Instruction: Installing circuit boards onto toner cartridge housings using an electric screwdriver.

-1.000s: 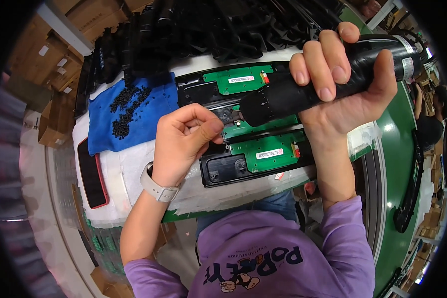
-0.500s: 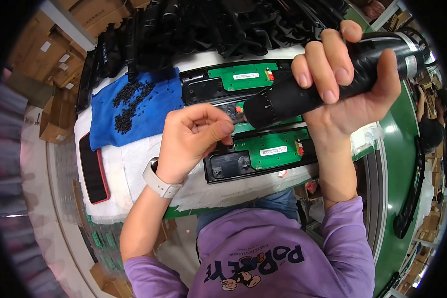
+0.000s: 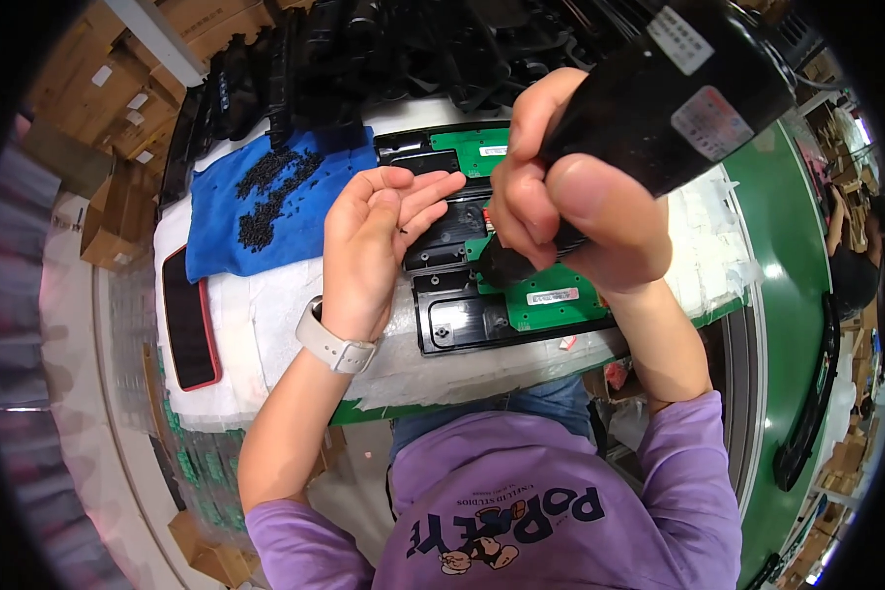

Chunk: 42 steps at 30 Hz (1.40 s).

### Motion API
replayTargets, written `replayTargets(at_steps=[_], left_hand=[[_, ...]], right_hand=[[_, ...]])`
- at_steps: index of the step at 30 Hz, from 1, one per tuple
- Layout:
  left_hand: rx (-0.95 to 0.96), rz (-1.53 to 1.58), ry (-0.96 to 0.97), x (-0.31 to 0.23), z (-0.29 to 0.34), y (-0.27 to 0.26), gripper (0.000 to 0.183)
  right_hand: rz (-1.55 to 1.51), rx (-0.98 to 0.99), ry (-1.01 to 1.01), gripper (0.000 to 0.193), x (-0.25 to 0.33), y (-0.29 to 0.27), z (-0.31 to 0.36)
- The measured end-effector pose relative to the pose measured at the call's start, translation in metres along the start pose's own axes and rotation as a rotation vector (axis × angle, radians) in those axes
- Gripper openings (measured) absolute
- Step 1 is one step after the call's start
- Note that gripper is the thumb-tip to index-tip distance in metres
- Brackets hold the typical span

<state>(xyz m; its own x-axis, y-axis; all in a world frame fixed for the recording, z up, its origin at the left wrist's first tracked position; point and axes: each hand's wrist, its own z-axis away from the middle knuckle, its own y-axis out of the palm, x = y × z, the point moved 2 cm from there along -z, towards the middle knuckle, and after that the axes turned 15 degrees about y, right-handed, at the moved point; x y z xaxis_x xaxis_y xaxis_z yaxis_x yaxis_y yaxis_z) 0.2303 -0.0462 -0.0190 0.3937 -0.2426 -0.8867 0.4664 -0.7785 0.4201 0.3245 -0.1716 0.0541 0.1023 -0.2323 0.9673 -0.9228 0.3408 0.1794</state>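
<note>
My right hand (image 3: 580,187) grips a black electric screwdriver (image 3: 619,108), its fingers and thumb wrapped round the body. The tool slants down, and its dark nose (image 3: 509,264) covers part of the nearest green circuit board (image 3: 551,300); the bit's tip is hidden. That board sits in a black plastic housing (image 3: 457,320). My left hand (image 3: 364,246) hovers left of the tool, palm partly up and fingers stretched out. A tiny dark piece, perhaps a screw (image 3: 403,231), shows against its fingers. Many small black screws (image 3: 258,231) lie heaped on a blue cloth (image 3: 216,261).
Behind the near housing lie more black housings with green boards (image 3: 477,141). Black plastic parts (image 3: 364,69) are piled along the far side. A phone with a red edge (image 3: 189,320) lies at the left of the white-covered table (image 3: 256,334). Cardboard boxes (image 3: 118,216) stand beyond.
The screwdriver has tilted more upright, and its nose has come down over the nearest board. My left hand has drawn away from its tip and opened from a pinch.
</note>
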Motion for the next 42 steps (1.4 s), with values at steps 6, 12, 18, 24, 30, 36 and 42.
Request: replayTargets(at_steps=[6,12,18,24,30,36,42], left_hand=[[-0.064,-0.129,-0.037,0.005,0.002,-0.002,0.018],[-0.016,-0.040,-0.136,0.009,0.003,-0.003,0.014],[0.121,-0.027,-0.057,-0.003,-0.002,-0.002,0.020],[0.232,-0.131,-0.091,-0.012,0.002,0.001,0.014],[0.244,-0.051,-0.206,-0.012,0.009,0.009,0.012],[0.257,-0.102,-0.112,-0.007,0.013,0.012,0.022],[0.311,-0.093,-0.187,-0.010,0.012,0.011,0.024]], right_hand=[[0.048,0.056,0.059,0.025,-0.004,0.014,-0.012],[-0.126,0.069,0.122,0.020,-0.005,0.010,-0.012],[-0.011,0.075,-0.097,0.023,0.001,0.008,-0.006],[-0.301,0.237,-0.262,0.039,0.018,-0.029,0.005],[-0.294,0.280,-0.370,0.041,0.036,-0.036,0.011],[-0.313,0.224,-0.349,0.041,0.032,-0.034,0.013],[-0.285,0.231,-0.371,0.042,0.032,-0.030,0.014]])
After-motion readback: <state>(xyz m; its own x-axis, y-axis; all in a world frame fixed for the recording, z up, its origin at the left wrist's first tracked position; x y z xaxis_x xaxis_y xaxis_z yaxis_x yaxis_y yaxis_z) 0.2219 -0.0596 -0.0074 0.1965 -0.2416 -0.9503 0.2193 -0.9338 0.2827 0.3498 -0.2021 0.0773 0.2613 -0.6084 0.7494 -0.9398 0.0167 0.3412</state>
